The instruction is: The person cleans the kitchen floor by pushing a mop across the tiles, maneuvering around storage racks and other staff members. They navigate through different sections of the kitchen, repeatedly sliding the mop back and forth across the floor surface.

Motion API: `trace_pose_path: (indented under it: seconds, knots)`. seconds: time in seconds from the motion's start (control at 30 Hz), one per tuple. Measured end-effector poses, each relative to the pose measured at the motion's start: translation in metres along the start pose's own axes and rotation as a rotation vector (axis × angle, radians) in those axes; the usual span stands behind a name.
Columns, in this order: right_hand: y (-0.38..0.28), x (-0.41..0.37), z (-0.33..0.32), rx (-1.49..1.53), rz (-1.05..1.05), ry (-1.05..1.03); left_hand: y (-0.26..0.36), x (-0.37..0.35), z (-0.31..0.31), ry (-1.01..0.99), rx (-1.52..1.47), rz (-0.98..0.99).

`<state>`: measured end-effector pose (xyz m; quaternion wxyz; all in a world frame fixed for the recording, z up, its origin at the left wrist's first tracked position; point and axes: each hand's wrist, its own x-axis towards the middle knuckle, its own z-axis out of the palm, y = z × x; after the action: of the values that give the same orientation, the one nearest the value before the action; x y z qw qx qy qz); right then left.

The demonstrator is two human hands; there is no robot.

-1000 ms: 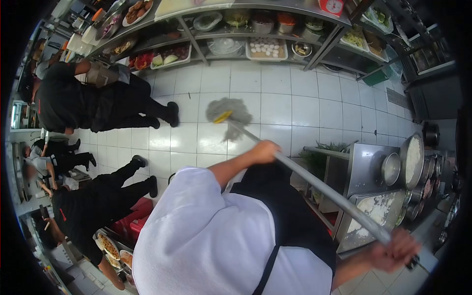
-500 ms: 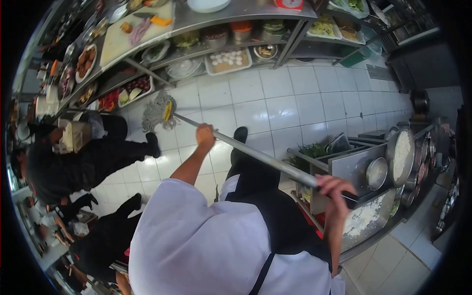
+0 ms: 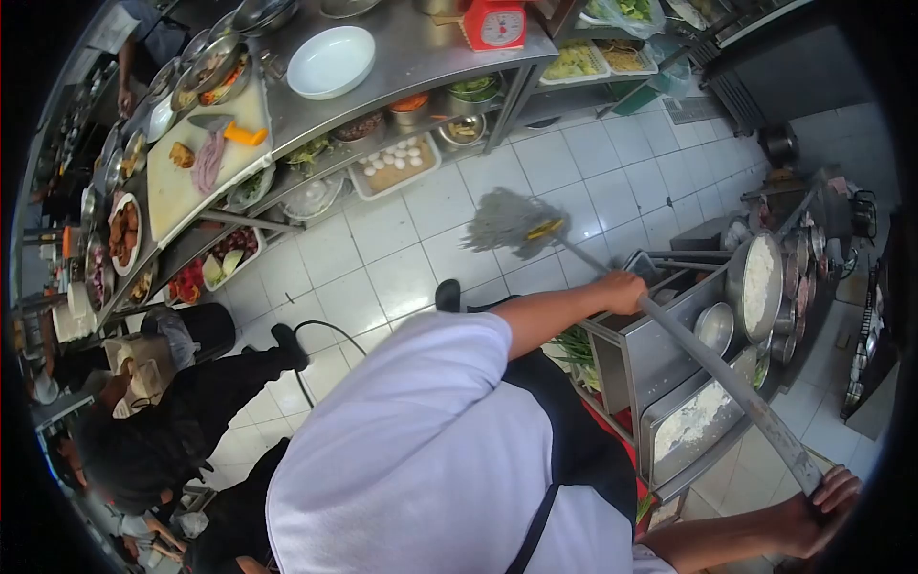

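Observation:
A mop [image 3: 712, 359] with a long grey handle slants from the lower right up to the floor ahead of me. Its grey string head, with a yellow clamp, rests on the white tiles [image 3: 421, 277]. Partway along the handle, nearer the mop head, my left hand [image 3: 622, 292] is wrapped round it. At the far end of the handle, by the right edge of the view, my right hand [image 3: 827, 507] is closed on it. The handle passes over a metal tray of white food [image 3: 693, 430] on the side counter.
On the left, a steel worktable [image 3: 402, 72] holds a cutting board [image 3: 206, 158], a knife, a white bowl [image 3: 332, 62] and a red scale [image 3: 494, 26]. Eggs [image 3: 397, 158] sit below. Two people in black stand at lower left. A black hose [image 3: 306, 359] lies on the floor. Pans line the right counter.
The mop head has swept right across the floor, away from the left shelves. Both hands have moved right with the handle, the right one also lower. A black hose now shows.

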<state>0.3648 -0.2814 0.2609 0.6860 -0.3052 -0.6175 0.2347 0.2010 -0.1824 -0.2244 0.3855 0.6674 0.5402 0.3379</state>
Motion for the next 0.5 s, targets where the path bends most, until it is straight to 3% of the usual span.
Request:
trace_pose_path:
  seconds: [0.2,0.3,0.37,0.4,0.5]
  knots:
    - [0.030,0.013,-0.006,0.137,0.010,-0.256,-0.025,0.026,-0.013,0.088,-0.055,0.082]
    - [0.041,0.033,0.000,0.206,-0.064,-0.169,-0.029,0.014,-0.032,0.007,0.063,0.055]
    - [0.061,0.047,0.010,0.220,-0.104,-0.219,-0.039,0.002,-0.046,-0.086,0.194,-0.012]
    - [0.073,0.055,0.017,0.253,-0.112,-0.246,-0.044,-0.012,-0.053,0.019,0.119,0.042]
    - [0.129,0.084,0.024,0.545,0.036,-0.361,-0.020,-0.034,-0.095,-0.003,0.208,-0.144]
